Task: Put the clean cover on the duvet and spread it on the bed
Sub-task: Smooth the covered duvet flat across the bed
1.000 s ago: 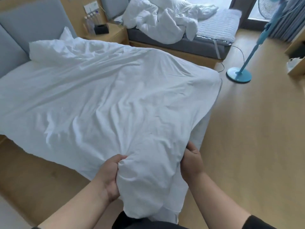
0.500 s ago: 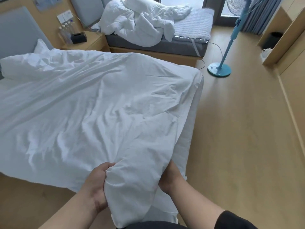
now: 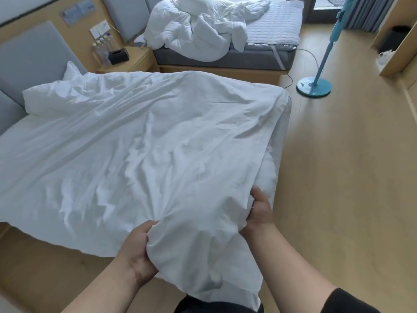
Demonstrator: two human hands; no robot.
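A white duvet in its cover (image 3: 144,141) lies wrinkled across the near bed (image 3: 13,132), its far end bunched near the grey headboard. Its near corner hangs off the foot of the bed toward me. My left hand (image 3: 137,251) grips that corner's left side in a bunch. On the corner's right side, my right hand (image 3: 259,211) holds the fabric with curled fingers, higher up by the bed's edge. White filling shows at the right edge just above my right hand.
A second bed (image 3: 259,57) at the back carries a crumpled white duvet (image 3: 198,32). Between the beds stands a wooden nightstand (image 3: 133,62) with bottles and a black box. A blue standing fan (image 3: 314,85) is on the wood floor to the right.
My right hand has moved up and to the right along the corner's edge. The corner is pulled nearer to me, and the view has shifted left.
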